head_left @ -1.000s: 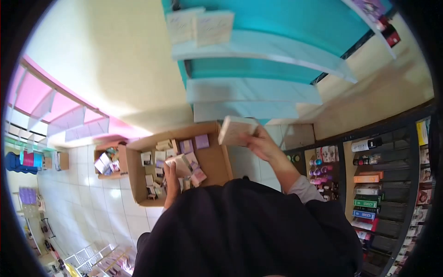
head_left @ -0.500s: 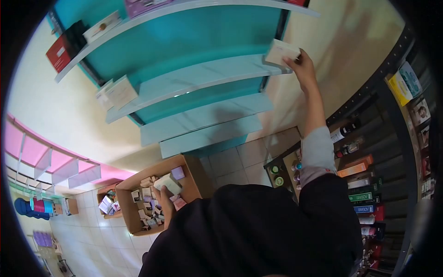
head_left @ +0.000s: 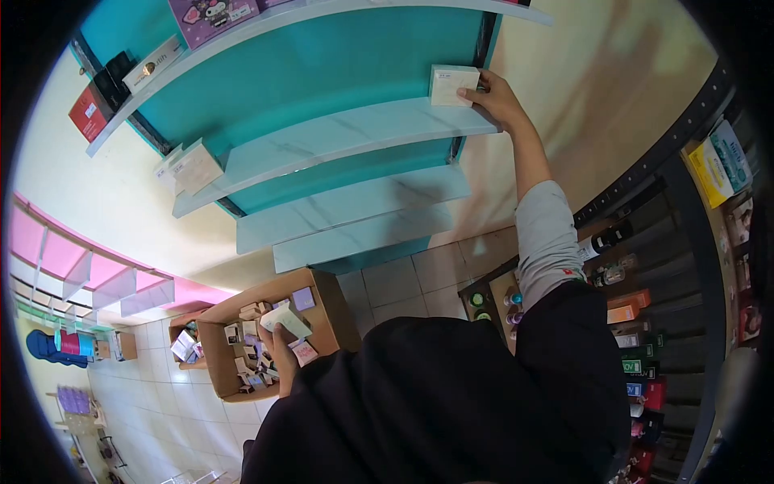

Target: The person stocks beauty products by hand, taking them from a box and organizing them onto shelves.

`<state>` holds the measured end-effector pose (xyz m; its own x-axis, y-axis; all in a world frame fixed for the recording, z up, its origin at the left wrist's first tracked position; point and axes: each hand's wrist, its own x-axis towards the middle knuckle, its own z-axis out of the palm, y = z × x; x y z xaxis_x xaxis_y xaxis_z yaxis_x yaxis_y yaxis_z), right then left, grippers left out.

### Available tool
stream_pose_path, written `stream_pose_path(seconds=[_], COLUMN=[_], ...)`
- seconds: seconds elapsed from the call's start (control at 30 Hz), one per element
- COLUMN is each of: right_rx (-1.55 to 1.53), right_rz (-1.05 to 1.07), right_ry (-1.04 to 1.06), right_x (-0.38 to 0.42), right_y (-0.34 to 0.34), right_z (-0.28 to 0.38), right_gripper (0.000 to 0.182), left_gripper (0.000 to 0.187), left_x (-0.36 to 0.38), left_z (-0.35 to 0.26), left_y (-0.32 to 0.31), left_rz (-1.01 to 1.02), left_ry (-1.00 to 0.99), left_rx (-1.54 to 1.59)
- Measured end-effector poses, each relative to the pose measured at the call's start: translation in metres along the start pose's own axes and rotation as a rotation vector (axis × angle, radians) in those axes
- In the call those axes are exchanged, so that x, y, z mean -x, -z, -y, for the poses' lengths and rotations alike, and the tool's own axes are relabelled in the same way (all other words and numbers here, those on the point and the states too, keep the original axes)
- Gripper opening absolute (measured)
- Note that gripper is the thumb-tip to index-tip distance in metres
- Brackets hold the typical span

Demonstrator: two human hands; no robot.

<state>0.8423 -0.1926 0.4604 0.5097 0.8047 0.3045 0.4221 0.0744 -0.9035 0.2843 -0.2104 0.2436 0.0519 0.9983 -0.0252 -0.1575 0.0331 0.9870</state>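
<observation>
At the right end of a marbled shelf (head_left: 347, 133), my right hand (head_left: 493, 101) grips a cream-white box (head_left: 451, 85) by its right side; the box stands upright against the teal back. Lower down, my left hand (head_left: 282, 355) holds a pale box (head_left: 289, 319) above a large open cardboard box (head_left: 334, 310), which contains several small boxes, among them a purple one (head_left: 303, 298) and a pink one (head_left: 305, 352). Two cream boxes (head_left: 197, 168) stand at the left end of the same shelf.
The top shelf carries a purple box (head_left: 211, 22), a white box (head_left: 153, 64) and a red box (head_left: 87, 113). A smaller filled carton (head_left: 187, 343) sits on the tiled floor. Dark racks with products (head_left: 637, 306) stand on the right, pink wall shelves (head_left: 113, 294) on the left.
My right hand has moved left with the cream-white box, which now stands upright further in on the shelf. My left hand and its pale box have shifted slightly left in view.
</observation>
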Motion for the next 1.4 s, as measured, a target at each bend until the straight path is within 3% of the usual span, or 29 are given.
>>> stream_pose_path(seconds=[0.17,0.27,0.37,0.47,0.53,0.57,0.67,0.8,0.93,1.07,1.4], right_rx=[-0.003,0.093,0.147,-0.340,-0.579,-0.278,-0.428,-0.273,-0.137,0.056,-0.016], right_rz=[0.029,-0.071,-0.336,0.043,0.542,0.558,0.437,0.320,-0.199,-0.199,-0.139], right_ry=[0.004,0.076,0.279,-0.055,-0.015,0.036,0.062,0.000,0.214,0.150,0.100], right_x=[0.000,0.001,0.037,0.114,0.159,0.181,0.201,0.184,0.123,0.073,0.049], right_y=[0.002,0.009,0.009,-0.038,-0.073,-0.096,-0.119,-0.085,-0.011,0.034,0.039], right_z=[0.001,-0.011,0.006,0.038,0.031,0.044,0.040,0.025,0.018,0.005,-0.015], right_gripper=[0.057,0.055,0.047,0.030,0.042,0.047,0.051,0.049,0.046,0.046,0.048], left_gripper=[0.041,0.046,0.051,0.054,0.053,0.053,0.055,0.059,0.062,0.059,0.054], left_x=[0.001,0.002,0.004,0.000,-0.002,-0.007,-0.011,-0.005,-0.004,-0.009,-0.007], left_z=[0.001,-0.003,-0.021,-0.071,-0.101,-0.106,-0.121,-0.128,-0.120,-0.090,-0.069], left_y=[0.002,0.000,-0.019,-0.076,-0.116,-0.130,-0.173,-0.205,-0.196,-0.166,-0.098], left_rz=[0.003,0.041,0.161,0.337,0.495,0.561,0.672,0.723,0.717,0.638,0.418], left_ry=[-0.035,-0.023,0.002,-0.079,-0.166,-0.187,-0.237,-0.399,-0.498,-0.268,-0.155], left_rx=[-0.085,-0.079,0.069,-0.066,-0.049,-0.044,-0.092,-0.142,-0.249,-0.102,-0.127])
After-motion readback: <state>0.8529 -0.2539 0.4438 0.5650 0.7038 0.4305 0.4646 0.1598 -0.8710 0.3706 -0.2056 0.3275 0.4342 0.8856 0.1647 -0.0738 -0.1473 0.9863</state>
